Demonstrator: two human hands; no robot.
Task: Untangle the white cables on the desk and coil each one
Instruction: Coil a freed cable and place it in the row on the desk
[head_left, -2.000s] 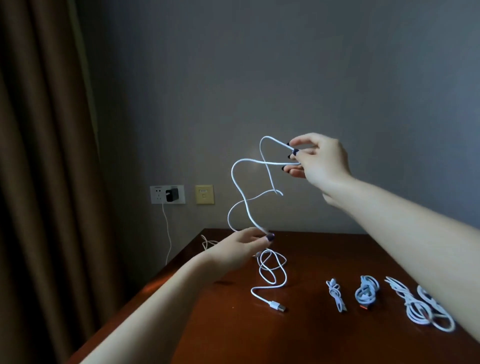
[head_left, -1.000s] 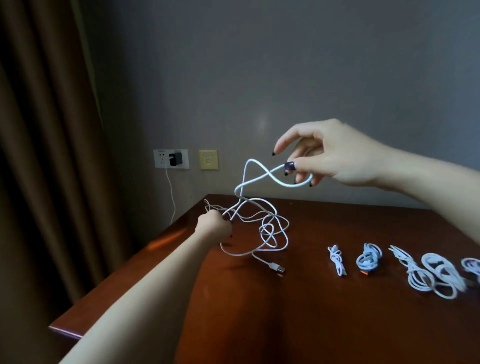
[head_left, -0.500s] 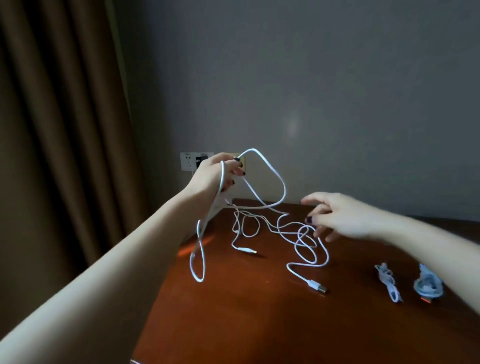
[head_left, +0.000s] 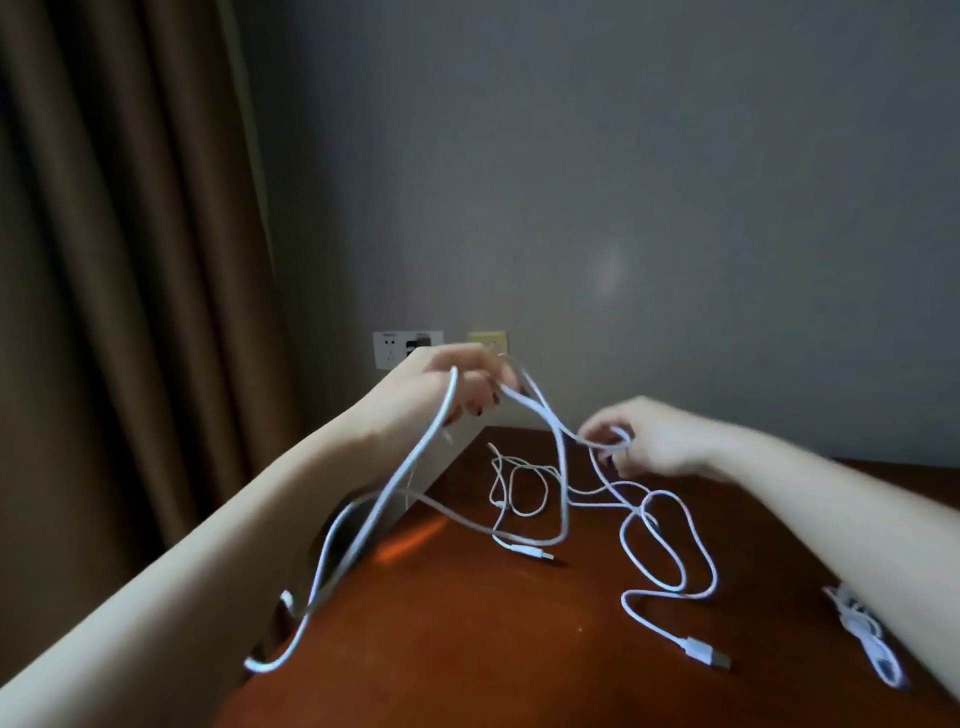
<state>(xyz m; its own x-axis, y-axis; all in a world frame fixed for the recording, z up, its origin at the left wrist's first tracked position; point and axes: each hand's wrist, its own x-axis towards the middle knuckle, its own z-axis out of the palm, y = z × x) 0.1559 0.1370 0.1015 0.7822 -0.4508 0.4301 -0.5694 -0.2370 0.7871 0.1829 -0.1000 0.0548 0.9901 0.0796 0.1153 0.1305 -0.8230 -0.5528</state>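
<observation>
No legible text, label, brand, number or sign is found. The white rectangular wall socket plate and the pale yellow wall plate beside it are too blurred to read.

I count two hands in view, one left hand and one right hand. Among the loose white cables I make out two strands, one thick and one thin, though the motion blur may hide a third. Two plugs show: one large plug and one small plug. There is one coiled bundle, one desk, one white socket, one yellow plate and one curtain.
</observation>
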